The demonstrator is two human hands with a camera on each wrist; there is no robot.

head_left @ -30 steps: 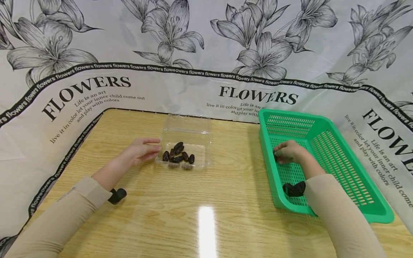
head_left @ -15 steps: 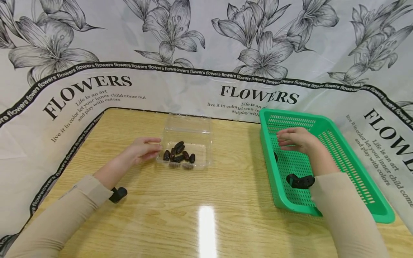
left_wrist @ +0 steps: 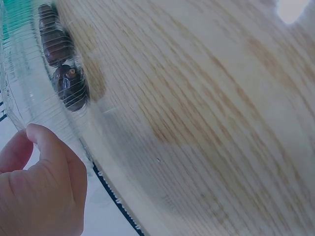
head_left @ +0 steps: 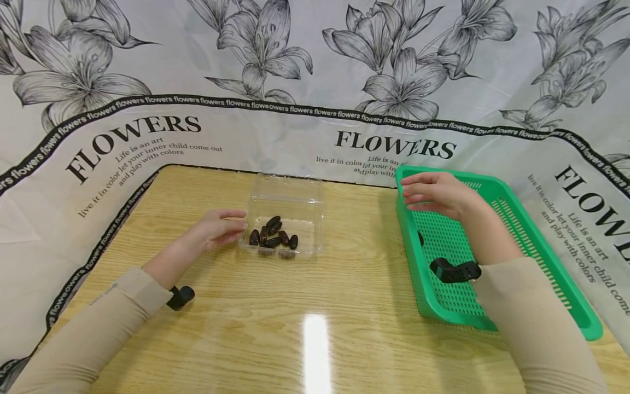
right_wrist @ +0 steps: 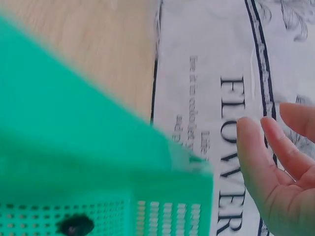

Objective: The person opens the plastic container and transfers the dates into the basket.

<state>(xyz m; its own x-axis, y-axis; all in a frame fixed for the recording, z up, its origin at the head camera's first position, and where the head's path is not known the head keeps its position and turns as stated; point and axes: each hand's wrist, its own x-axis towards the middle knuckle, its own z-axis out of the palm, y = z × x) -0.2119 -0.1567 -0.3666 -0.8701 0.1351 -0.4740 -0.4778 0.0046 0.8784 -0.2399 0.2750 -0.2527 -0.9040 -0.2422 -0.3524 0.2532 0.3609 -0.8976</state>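
Note:
My left hand (head_left: 219,230) pinches the left edge of a clear plastic clamshell box (head_left: 309,232), whose lid stands open at the back. In the left wrist view, the thumb and forefinger meet at the box's rim. Several dark, glossy dates (head_left: 274,223) lie in the box. To the right, my right hand (head_left: 445,194) hangs over the far left part of a green basket (head_left: 585,324), fingers extended and holding nothing. One date (right_wrist: 76,225) lies on the basket's floor, mostly hidden by its left wall in the head view.
The wooden table (head_left: 236,328) carries both containers, box left of centre and basket at right. Behind and beside it hangs a white flower-printed cloth (head_left: 305,131). Black wrist straps (head_left: 455,272) sit on both arms.
My right hand has let go of the date at the basket's left wall, risen, and moved toward the far left rim. The left hand and the box have stayed in place.

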